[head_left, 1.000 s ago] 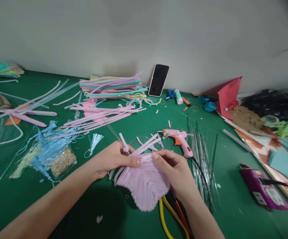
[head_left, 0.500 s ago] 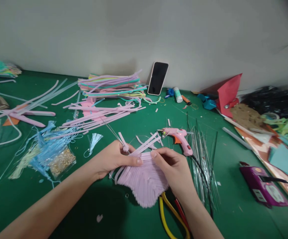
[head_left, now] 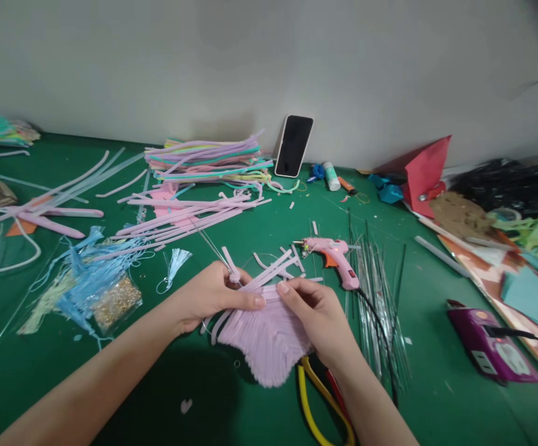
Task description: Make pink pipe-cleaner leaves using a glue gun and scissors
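Note:
Both my hands hold a fan-shaped piece (head_left: 264,341) made of lilac pipe cleaners laid side by side, low in the middle of the green table (head_left: 260,229). My left hand (head_left: 213,294) pinches its upper left edge, thumb on top. My right hand (head_left: 315,313) grips the upper right edge with curled fingers. Loose pipe cleaner ends (head_left: 273,263) stick out above the piece, between my hands.
A pink glue gun (head_left: 331,257) lies just right of my hands beside a spread of thin wires (head_left: 380,291). Yellow-handled pliers (head_left: 310,402) lie under my right wrist. A pipe cleaner pile (head_left: 204,161), a phone (head_left: 293,146), blue tassels (head_left: 87,272), a purple power strip (head_left: 492,353) and paper scraps (head_left: 520,248) surround them.
My right hand has slid a little to the left along the top edge of the lilac piece. My left hand has kept its grip.

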The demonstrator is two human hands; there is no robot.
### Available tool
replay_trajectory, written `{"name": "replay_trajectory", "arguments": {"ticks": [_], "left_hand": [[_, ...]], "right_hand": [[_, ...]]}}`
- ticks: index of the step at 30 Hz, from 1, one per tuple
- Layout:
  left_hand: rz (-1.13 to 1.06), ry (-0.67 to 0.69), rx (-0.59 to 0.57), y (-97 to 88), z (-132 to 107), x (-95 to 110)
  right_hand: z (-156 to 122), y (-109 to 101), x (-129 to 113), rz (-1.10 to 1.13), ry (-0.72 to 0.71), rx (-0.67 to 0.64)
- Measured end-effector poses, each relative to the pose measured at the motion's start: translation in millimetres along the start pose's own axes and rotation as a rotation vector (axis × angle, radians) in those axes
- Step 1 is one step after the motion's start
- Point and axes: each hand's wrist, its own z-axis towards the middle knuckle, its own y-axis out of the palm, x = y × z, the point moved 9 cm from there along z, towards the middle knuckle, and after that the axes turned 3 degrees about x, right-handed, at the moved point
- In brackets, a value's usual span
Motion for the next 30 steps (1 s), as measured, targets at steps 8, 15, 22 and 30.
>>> {"name": "replay_trajectory", "arguments": {"ticks": [8, 15, 22, 30], "left_hand": [[-0.024, -0.019, -0.001, -0.7, 3, -3], [-0.022, -0.057, 0.009, -3.9, 2, -4], [-0.003, -0.048, -0.004, -2.4, 3, -5], [-0.118, -0.067, -0.013, -2.1, 5, -7]], "right_hand": [[2, -7, 9, 0.022, 0.041, 0.018], [2, -10, 18, 0.143, 0.09, -0.007], [3, -11, 2, -0.028, -0.058, 0.049], [5, -15, 4, -0.052, -0.038, 0.093]]}}
